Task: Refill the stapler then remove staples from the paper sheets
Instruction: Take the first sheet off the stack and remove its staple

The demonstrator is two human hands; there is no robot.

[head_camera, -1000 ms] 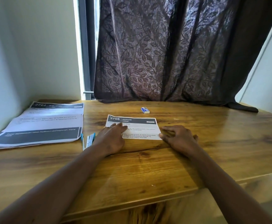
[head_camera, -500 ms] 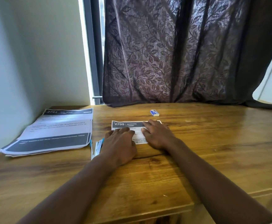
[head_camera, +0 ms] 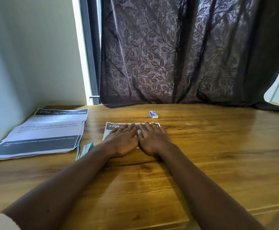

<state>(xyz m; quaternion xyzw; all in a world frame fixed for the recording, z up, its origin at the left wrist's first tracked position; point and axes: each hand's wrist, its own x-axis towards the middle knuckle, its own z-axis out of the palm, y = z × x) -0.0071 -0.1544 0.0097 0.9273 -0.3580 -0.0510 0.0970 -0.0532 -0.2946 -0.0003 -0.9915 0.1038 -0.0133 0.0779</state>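
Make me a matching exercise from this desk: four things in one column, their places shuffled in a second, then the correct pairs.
Things:
1. small blue and white box
2. sheet marked 2705
3. stack of papers marked 2764
4. blue and white stapler

Places:
A. under both flat hands
B. far left of the table, by the wall
C. beyond the hands, near the curtain
D. between the paper stack and the left forearm

Pairs: 1-C, 2-A, 3-B, 4-D
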